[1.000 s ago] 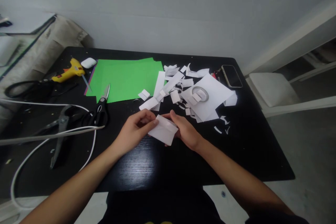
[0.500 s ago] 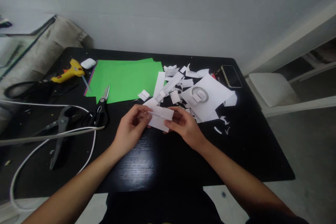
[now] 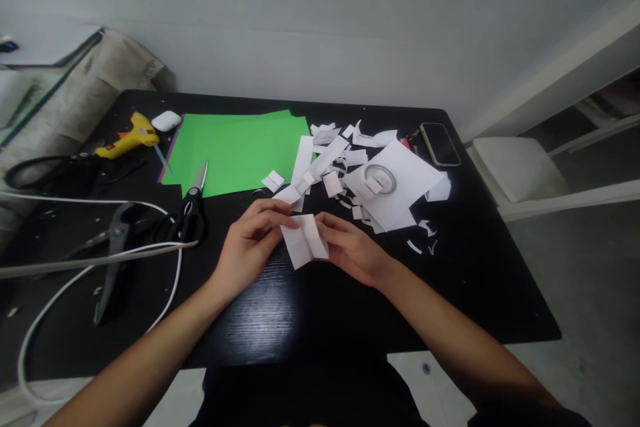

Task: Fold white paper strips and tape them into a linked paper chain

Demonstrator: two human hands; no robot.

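Between my two hands, just above the black table (image 3: 400,307), is a small folded piece of white paper (image 3: 299,245) with a raised crease down it. My left hand (image 3: 250,240) pinches its upper left edge between thumb and fingers. At its right side, my right hand (image 3: 355,250) grips the folded flap, with some fingertips hidden behind the paper. Just beyond the hands lie white paper scraps (image 3: 333,183) and a small creased white piece (image 3: 273,180).
Green sheets (image 3: 240,153) lie at the back, with black scissors (image 3: 194,203) on their corner. To the left are a yellow glue gun (image 3: 133,139), larger dark shears (image 3: 117,240) and a white cable (image 3: 35,340). On the right, a ring (image 3: 393,177) rests on white paper near a phone (image 3: 440,144).
The white paper has been turned in my hands, its crease now running more toward me than across. My right hand has shifted to its folded side.
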